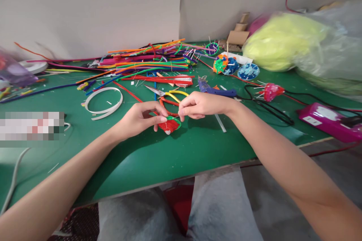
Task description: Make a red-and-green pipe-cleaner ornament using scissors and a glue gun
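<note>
My left hand [143, 118] pinches a small red cone-shaped pipe-cleaner piece [169, 125] between thumb and fingers, just over the table. The piece has a green rim, a pale tip and a thin white stick across it. At its right side, my right hand [195, 106] is closed in a pinch at the rim; a thin pale strand seems to run from its fingertips, too fine to name surely. Right behind the hands lie scissors [177, 93] with yellow handles and a tool with orange handles [169, 101], partly covered by my right hand.
Bundled pipe cleaners [152, 67] spread along the back of the green table [135, 169]. A blue glue gun [219, 91], a red cone piece [273, 92] and a magenta power strip [329, 120] lie rightward. A white strip coil [104, 101] sits left; plastic bags [285, 41] stand back right.
</note>
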`<state>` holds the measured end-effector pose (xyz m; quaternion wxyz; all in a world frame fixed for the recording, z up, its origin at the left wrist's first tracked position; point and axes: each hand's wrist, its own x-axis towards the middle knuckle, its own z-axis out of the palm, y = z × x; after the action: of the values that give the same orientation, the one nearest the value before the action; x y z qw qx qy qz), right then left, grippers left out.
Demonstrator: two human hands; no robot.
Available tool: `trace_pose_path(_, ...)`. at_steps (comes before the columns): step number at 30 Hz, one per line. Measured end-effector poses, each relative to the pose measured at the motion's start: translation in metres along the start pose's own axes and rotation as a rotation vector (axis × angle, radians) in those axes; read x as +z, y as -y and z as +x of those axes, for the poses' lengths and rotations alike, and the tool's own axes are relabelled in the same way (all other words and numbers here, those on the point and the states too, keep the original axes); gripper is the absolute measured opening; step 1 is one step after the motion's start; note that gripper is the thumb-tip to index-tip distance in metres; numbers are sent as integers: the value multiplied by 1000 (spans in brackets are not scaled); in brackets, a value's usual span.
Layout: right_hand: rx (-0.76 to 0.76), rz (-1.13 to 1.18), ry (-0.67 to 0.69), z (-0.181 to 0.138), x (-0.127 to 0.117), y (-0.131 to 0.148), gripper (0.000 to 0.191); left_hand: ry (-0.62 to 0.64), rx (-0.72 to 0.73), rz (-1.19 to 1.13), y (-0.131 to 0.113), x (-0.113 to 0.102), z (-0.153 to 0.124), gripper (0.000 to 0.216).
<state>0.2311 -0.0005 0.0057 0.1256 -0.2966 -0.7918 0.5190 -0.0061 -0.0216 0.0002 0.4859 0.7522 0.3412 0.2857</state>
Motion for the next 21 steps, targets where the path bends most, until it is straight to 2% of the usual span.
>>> trace_pose_path(14, -20, 57, -75, 0, 1, -1, 14, -8, 12, -13, 0, 1, 0, 25)
trace_pose_path(21, -91, 59, -119, 1, 3, 0, 15, -20, 4, 11, -2, 1, 0, 26)
